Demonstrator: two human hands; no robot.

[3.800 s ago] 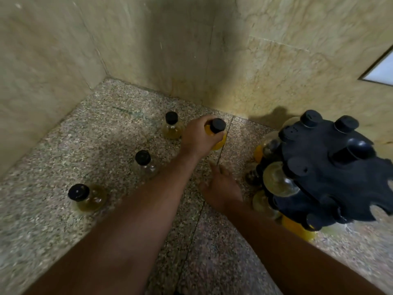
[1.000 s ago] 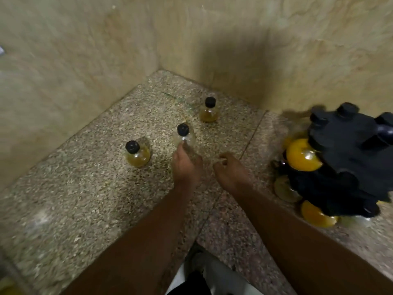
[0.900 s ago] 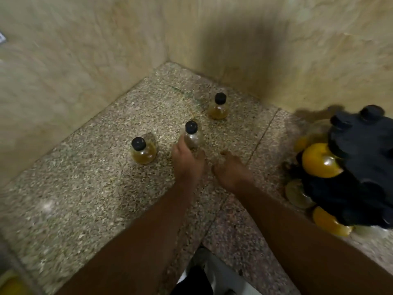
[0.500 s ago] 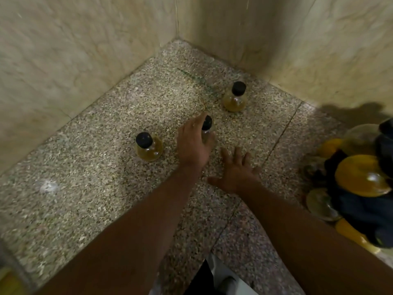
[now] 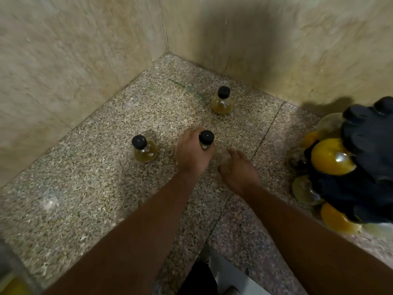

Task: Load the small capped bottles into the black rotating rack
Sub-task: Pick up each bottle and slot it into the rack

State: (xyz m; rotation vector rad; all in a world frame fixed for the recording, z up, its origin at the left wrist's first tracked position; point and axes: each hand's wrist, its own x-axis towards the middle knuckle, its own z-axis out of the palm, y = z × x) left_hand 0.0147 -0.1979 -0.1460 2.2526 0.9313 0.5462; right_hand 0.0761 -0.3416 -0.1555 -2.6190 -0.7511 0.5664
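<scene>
Three small bottles with black caps are on the speckled stone floor. My left hand [image 5: 192,153] is wrapped around the middle bottle [image 5: 205,139]; only its cap and neck show above my fingers. A second bottle [image 5: 144,151] of yellowish liquid stands just left of that hand. A third bottle [image 5: 221,101] stands farther back near the wall corner. My right hand [image 5: 239,169] rests on the floor beside the left, fingers spread, holding nothing. The black rotating rack [image 5: 368,158] stands at the right edge with several yellow and clear bottles held in it.
Beige marble walls [image 5: 85,56] meet in a corner behind the bottles. A tile seam [image 5: 268,128] runs across the floor between my hands and the rack. Part of a yellow bottle [image 5: 12,286] shows at the bottom left corner.
My left hand has gone from reaching for the middle bottle to closing around its body. The right hand stays on the floor. The view has shifted left and down.
</scene>
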